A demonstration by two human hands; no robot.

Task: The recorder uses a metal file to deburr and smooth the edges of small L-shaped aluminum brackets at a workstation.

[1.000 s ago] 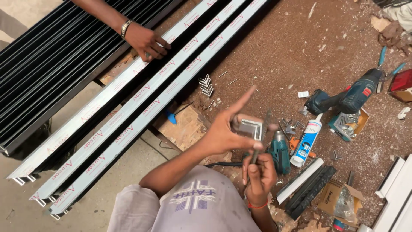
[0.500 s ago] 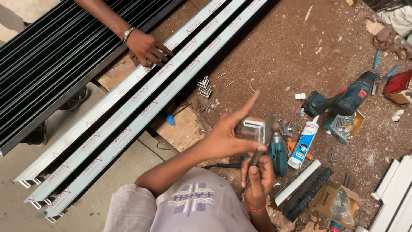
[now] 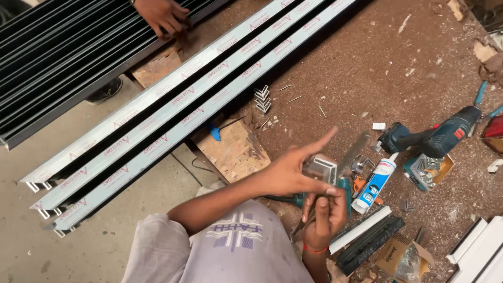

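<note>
My left hand [image 3: 291, 173] holds a small silver metal corner bracket [image 3: 320, 169] above the reddish floor, with the index finger stretched out to the upper right. Just below it, my right hand [image 3: 325, 212], with a red band on the wrist, grips a thin dark tool [image 3: 306, 220] that points down and to the left; its tip is hidden. The two hands touch at the bracket. My grey shirt fills the bottom of the head view.
Three long silver profiles [image 3: 173, 112] lie diagonally, next to black profiles [image 3: 63, 57] that another person's hand [image 3: 162, 15] touches. A blue power drill [image 3: 440, 137], a white sealant tube [image 3: 373, 184], loose brackets [image 3: 262, 98], a wood block [image 3: 233, 149] and white and black bars [image 3: 367, 236] lie around.
The view has shifted, so everything sits lower in the picture. My hands stay together at the bracket. The other person's hand has stayed on the black profiles.
</note>
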